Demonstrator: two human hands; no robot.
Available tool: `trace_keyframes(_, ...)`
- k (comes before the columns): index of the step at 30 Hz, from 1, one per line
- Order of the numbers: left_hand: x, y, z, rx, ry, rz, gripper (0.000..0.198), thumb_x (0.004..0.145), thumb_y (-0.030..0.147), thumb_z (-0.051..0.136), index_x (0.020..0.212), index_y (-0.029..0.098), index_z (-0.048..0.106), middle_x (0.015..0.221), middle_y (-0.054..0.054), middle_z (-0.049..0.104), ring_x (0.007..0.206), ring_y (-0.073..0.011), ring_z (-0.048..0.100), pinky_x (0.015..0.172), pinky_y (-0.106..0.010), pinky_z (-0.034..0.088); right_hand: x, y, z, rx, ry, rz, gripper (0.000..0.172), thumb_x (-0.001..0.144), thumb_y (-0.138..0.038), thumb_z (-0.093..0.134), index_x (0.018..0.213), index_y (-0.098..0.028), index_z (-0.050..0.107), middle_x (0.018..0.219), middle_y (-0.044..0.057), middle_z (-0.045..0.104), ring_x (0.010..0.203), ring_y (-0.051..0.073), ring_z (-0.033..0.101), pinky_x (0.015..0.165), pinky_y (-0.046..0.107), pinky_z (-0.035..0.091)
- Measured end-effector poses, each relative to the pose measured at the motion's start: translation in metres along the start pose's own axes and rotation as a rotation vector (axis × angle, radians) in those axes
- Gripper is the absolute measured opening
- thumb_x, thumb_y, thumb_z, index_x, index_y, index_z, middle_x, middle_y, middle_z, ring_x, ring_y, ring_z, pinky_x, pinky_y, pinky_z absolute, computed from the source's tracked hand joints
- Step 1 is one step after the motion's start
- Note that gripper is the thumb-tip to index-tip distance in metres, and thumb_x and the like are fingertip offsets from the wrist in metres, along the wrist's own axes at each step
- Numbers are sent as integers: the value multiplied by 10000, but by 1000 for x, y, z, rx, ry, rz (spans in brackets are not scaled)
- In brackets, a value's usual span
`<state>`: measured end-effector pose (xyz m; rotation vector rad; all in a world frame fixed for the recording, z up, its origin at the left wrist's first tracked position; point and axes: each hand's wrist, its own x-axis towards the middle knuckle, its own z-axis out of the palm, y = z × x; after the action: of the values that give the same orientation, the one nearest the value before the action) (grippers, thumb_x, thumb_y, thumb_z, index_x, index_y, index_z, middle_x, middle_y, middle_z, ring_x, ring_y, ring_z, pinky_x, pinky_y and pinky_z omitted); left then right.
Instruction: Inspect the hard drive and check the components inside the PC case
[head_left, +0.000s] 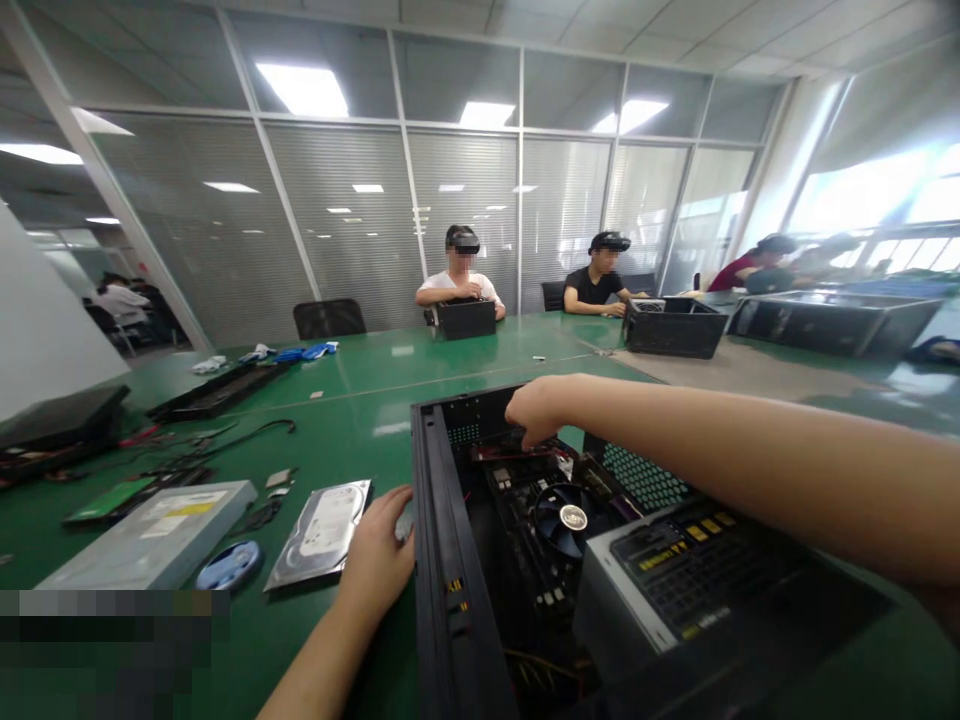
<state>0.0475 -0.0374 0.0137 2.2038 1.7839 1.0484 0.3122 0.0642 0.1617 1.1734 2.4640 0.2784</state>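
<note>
An uncovered black computer case (435, 520) lies before me, its inside facing up. My right hand (536, 412) reaches over it to the far end, fingers bent down together above a dark red circuit board (510, 452); what they hold, if anything, is hidden. My left hand (386, 540) rests by the case's left wall, fingers stretched out, with no object visible in it. Just left of that hand lies a hard disk drive (322, 530). Inside the case are a CPU fan (571, 516) and, nearer me, a power supply (630, 600) with a dark label.
On the green table (375, 400) at left lie an optical drive (161, 530), a blue round object (229, 567), cables (255, 432) and a black panel (217, 390). Across the table, two people sit behind computer cases (466, 320). Blue gloves (304, 352) lie far left.
</note>
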Motion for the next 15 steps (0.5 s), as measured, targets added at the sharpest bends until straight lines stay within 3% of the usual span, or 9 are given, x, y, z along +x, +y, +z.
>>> trace_keyframes(3,-4,7,0,-51,13,31,424,794,283,513,1185,179,640,1223,-91,672,1148,-250,614,1017,-368,485,11,-3,24,67,31,-75,640,708,-532,749,1224,-163,666,1128,164,702,983,319,680,742,361,502)
trace_keyframes(6,-7,14,-1,-48,11,25,425,814,243,494,1218,178,610,1252,-91,657,1172,-248,604,1015,-370,490,18,-3,35,114,79,-47,751,636,-581,784,1250,-171,645,1138,173,697,992,334,680,754,367,504)
trace_keyframes(11,-9,22,-4,-33,-2,12,419,816,194,455,1206,187,610,1212,-90,679,1120,-246,634,962,-374,527,30,-7,42,110,47,9,787,495,-511,889,1170,-159,688,1092,193,706,967,367,681,762,408,510)
trace_keyframes(15,-8,24,-4,-53,0,6,438,808,175,424,1201,188,618,1195,-84,687,1113,-237,639,956,-356,530,36,-12,51,134,5,-35,768,523,-498,882,1180,-155,684,1090,188,709,963,369,683,745,409,514)
